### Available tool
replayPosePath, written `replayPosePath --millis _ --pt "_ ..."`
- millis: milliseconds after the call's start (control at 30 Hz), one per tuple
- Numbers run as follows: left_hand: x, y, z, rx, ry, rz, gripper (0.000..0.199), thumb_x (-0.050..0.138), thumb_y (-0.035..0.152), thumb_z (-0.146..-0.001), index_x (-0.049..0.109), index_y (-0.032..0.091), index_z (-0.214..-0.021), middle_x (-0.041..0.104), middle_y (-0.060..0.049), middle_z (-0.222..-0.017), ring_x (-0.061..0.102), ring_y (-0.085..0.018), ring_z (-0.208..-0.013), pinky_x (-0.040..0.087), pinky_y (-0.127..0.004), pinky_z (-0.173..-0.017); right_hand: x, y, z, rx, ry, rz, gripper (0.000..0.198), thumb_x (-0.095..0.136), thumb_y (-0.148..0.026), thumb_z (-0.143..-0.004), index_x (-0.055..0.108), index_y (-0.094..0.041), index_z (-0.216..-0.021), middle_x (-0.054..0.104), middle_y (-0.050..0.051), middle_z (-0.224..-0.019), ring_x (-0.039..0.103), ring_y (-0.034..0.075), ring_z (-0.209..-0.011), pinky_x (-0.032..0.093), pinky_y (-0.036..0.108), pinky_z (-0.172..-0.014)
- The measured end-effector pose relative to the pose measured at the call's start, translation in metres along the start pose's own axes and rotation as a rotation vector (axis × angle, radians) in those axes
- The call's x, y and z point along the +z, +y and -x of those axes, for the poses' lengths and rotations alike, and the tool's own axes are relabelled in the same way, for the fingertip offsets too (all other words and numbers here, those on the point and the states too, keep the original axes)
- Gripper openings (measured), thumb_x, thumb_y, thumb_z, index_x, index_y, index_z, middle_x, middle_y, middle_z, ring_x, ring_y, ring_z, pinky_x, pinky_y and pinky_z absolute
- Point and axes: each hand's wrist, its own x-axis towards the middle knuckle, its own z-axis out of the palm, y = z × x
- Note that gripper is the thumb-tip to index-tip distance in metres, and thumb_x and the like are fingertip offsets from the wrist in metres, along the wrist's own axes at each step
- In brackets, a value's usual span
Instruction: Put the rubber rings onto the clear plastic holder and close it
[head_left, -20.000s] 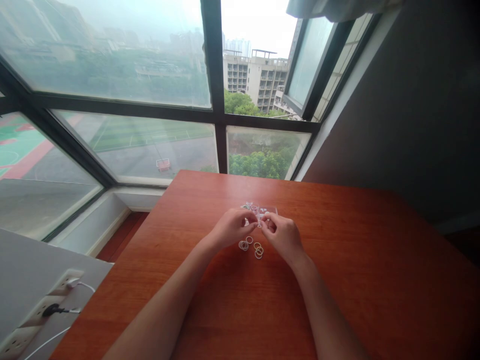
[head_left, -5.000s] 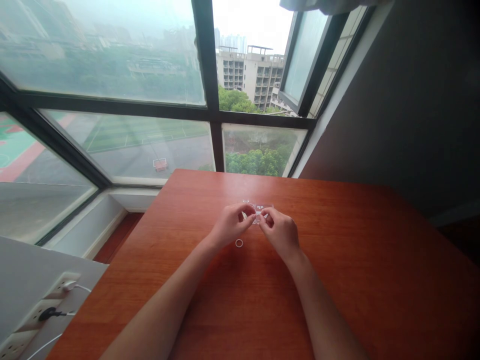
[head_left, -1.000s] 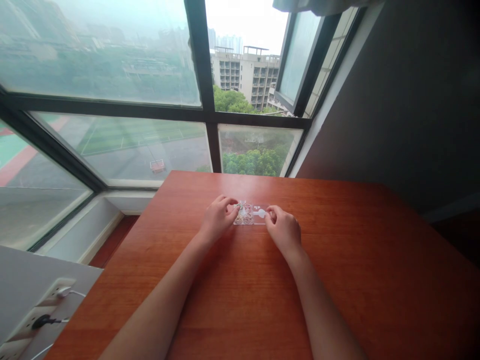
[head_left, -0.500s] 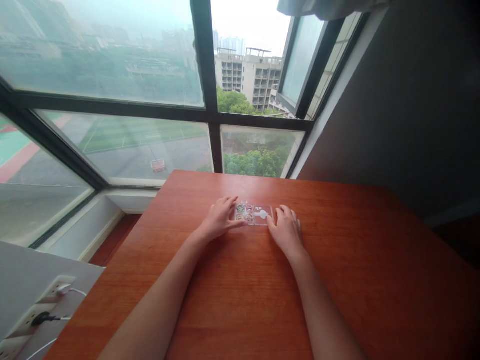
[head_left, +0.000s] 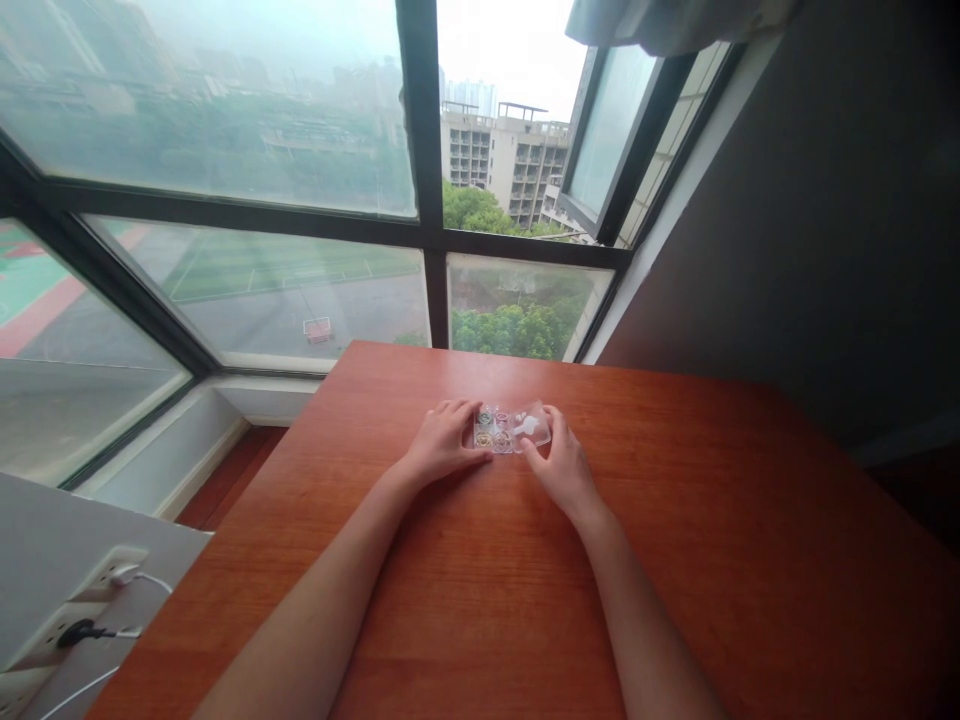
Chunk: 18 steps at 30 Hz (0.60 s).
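Note:
A small clear plastic case (head_left: 493, 430) lies on the wooden table, with round compartments showing green, pink and yellowish rings; what they are is too small to tell. Its transparent lid (head_left: 531, 426), marked with a white print, is folded out to the right and tilted up a little. My left hand (head_left: 442, 442) grips the case's left end, thumb at the near edge and fingers at the far edge. On the other side, my right hand (head_left: 564, 468) has closed on the lid's right end between thumb and fingers.
The reddish-brown table (head_left: 480, 600) reaches to the window frame (head_left: 435, 235). A dark wall (head_left: 810, 200) stands at the right. Low on the left, plugs with cables sit in wall sockets (head_left: 90, 610). A grey curtain (head_left: 675, 22) hangs at the top.
My right hand has moved slightly left and taken hold of the lid, which has gone from lying flat to tilted. My left hand stays at the case. The view has shifted slightly.

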Motion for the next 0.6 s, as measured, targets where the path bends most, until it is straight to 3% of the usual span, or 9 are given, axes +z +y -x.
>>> replayPosePath --millis 133,233,400,600 --pt "0.001 0.003 0.001 -0.017 0.001 -0.006 0.07 0.076 0.048 -0.067 0.052 0.021 -0.127 0.059 -0.01 -0.124 0.052 -0.03 -0.114 0.039 -0.041 -0.099 0.006 -0.005 0.007 -0.105 -0.069 -0.092 0.075 0.058 -0.026 -0.081 0.022 -0.017 -0.146 0.05 0.016 -0.138 0.051 0.023 -0.125 0.042 0.037 -0.103" --pt "0.002 0.004 0.001 -0.036 -0.009 -0.016 0.072 0.075 0.049 -0.067 0.051 0.022 -0.129 0.059 -0.009 -0.125 0.051 -0.03 -0.116 0.038 -0.041 -0.1 0.011 -0.006 0.01 -0.226 -0.096 -0.075 0.08 0.059 -0.022 -0.079 0.018 -0.019 -0.148 0.046 0.015 -0.141 0.047 0.025 -0.128 0.04 0.042 -0.106" --pt "0.004 0.004 0.001 -0.054 -0.004 -0.015 0.081 0.075 0.051 -0.066 0.045 0.021 -0.136 0.058 -0.009 -0.127 0.051 -0.03 -0.117 0.038 -0.041 -0.101 0.012 -0.007 0.011 -0.34 -0.084 -0.043 0.068 0.058 -0.021 -0.079 0.035 -0.019 -0.143 0.046 0.013 -0.142 0.043 0.025 -0.131 0.037 0.043 -0.11" --pt "0.005 0.003 0.002 -0.046 0.002 -0.008 0.085 0.076 0.05 -0.066 0.042 0.021 -0.139 0.056 -0.009 -0.134 0.051 -0.029 -0.118 0.039 -0.04 -0.099 0.009 -0.013 0.011 -0.378 -0.134 -0.012 0.049 0.056 -0.022 -0.082 0.053 -0.02 -0.131 0.043 0.01 -0.145 0.043 0.024 -0.132 0.039 0.041 -0.109"
